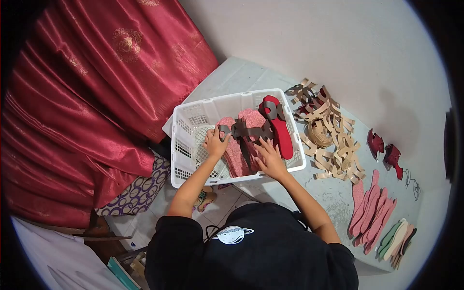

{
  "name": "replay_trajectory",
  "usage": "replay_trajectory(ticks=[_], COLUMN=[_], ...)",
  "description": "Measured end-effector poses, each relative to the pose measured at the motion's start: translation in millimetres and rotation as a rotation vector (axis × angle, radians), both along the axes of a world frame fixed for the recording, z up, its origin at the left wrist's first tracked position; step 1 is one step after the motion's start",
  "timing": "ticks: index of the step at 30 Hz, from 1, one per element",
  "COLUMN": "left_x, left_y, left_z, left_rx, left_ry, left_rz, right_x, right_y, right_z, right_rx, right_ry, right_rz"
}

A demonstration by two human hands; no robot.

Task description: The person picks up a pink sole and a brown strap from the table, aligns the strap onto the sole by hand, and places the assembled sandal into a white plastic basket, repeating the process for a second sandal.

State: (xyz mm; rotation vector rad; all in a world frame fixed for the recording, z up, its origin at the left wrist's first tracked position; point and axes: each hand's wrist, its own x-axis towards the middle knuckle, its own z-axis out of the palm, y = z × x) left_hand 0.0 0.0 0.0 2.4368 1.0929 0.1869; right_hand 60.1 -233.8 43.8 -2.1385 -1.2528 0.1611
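Note:
A white plastic basket [193, 181] stands in front of me, holding stacked pink speckled sandal soles [251, 117] with dark brown straps [240, 129] across them. My left hand [216, 144] has its fingers closed around the left end of a dark strap, at the side of the pink soles. Lying over the soles' right side, my right hand [269, 158] has its fingers spread and touches the dark straps. A red sandal [282, 137] with a dark brown strap leans at the basket's right wall. Parts of the soles beneath my hands are hidden.
On the grey table [333, 205] lie a heap of beige straps [336, 145], dark red straps [394, 159], a row of pink soles [372, 212] and several green, cream and black soles [398, 239]. A red curtain [96, 96] hangs at the left.

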Motion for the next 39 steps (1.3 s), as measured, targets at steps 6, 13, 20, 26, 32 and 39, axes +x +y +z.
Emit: replay_trajectory(ticks=[6,13,20,26,32,39], left_x=[0,3,34,71,78,70], left_y=[-15,-47,-140,-242,-337,-420], left_z=[1,27,70,67,57,30], left_rx=[0.103,0.266,0.336,0.12,0.012,-0.122], left_ry=[-0.174,-0.418,-0.73,-0.726,-0.693,-0.63], left_rz=[0.076,-0.04,-0.433,-0.759,-1.074,-1.355], right_x=[5,8,19,27,3,-45], right_y=[-15,-26,-80,-160,-244,-330], right_z=[-1,4,12,2,-18,-50], right_rx=[0.059,0.222,0.246,0.305,0.337,0.414], right_ry=[-0.022,-0.012,-0.075,-0.031,0.005,-0.009], right_rz=[0.018,0.029,-0.317,-0.645,-0.978,-1.241])
